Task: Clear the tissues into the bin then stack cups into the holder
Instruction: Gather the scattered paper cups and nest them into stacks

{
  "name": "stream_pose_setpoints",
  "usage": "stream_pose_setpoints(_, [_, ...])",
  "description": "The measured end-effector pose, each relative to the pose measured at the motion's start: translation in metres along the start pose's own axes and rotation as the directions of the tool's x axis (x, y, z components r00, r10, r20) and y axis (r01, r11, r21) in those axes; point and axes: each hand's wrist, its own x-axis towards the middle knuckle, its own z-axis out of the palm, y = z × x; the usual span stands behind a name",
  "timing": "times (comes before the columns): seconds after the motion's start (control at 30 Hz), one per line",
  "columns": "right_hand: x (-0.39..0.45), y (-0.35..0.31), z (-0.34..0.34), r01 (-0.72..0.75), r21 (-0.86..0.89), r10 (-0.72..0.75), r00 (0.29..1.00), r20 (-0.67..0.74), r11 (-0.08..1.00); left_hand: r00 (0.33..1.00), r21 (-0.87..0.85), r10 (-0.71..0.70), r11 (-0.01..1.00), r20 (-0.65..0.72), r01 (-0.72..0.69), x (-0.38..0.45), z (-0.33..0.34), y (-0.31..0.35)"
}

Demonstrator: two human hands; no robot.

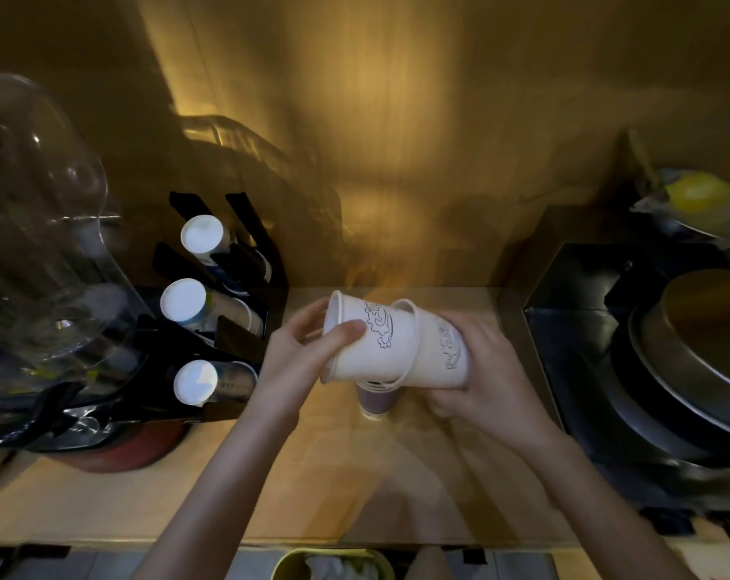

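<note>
Two white paper cups with a blue cloud drawing lie sideways above the wooden counter, one nested partly in the other. My left hand (308, 345) grips the rim end of the left cup (367, 341). My right hand (476, 366) holds the right cup (442, 349) by its base end. Below them another cup (377, 399) stands on the counter, mostly hidden. The black cup holder (237, 320) at the left carries three rows of stacked cups, white bottoms facing me. A yellow-green bin (334, 565) with white tissues inside shows under the counter's front edge.
A clear plastic dome (41, 228) and a red item (120, 450) crowd the far left. At the right sit a black box (576, 286) and stacked metal pans (689, 362), with a yellow object (698, 194) behind. A wooden wall closes the back.
</note>
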Motion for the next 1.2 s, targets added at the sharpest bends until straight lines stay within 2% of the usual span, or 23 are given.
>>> stream_pose_setpoints(0.13, [-0.014,0.023,-0.005,-0.136,0.150,0.146,0.987,-0.062,0.979,0.997,0.080,0.058,0.995,0.046,-0.061,0.008,0.017,0.017])
stream_pose_setpoints(0.27, [-0.013,0.037,-0.007,-0.204,0.236,0.228,0.970,-0.080,0.950,0.974,0.275,0.208,0.935,0.092,-0.226,0.017,0.043,0.041])
stream_pose_setpoints(0.4, [-0.003,0.045,-0.011,-0.254,0.344,0.294,0.953,-0.068,0.904,0.890,0.438,0.387,0.775,0.241,-0.456,0.024,0.078,0.059])
stream_pose_setpoints(0.5, [0.005,0.055,-0.008,-0.306,0.399,0.357,0.932,-0.058,0.864,0.810,0.519,0.439,0.622,0.390,-0.587,0.033,0.105,0.056])
stream_pose_setpoints(0.6, [0.008,0.067,-0.001,-0.353,0.397,0.406,0.912,-0.055,0.847,0.814,0.604,0.408,0.546,0.414,-0.580,0.044,0.127,0.036])
stream_pose_setpoints(0.77, [0.000,0.089,0.017,-0.411,0.404,0.457,0.889,-0.021,0.817,0.850,0.635,0.340,0.565,0.403,-0.527,0.049,0.141,-0.008])
stream_pose_setpoints(0.97, [-0.011,0.101,0.038,-0.402,0.280,0.430,0.901,-0.047,0.872,0.867,0.686,0.281,0.530,0.412,-0.498,0.045,0.145,-0.043])
stream_pose_setpoints(1.07, [-0.015,0.105,0.040,-0.439,0.331,0.443,0.894,0.070,0.835,0.876,0.698,0.246,0.530,0.416,-0.481,0.045,0.146,-0.055])
stream_pose_setpoints(1.2, [-0.017,0.104,0.045,-0.448,0.412,0.479,0.877,0.030,0.793,0.892,0.713,0.173,0.545,0.418,-0.440,0.048,0.148,-0.073])
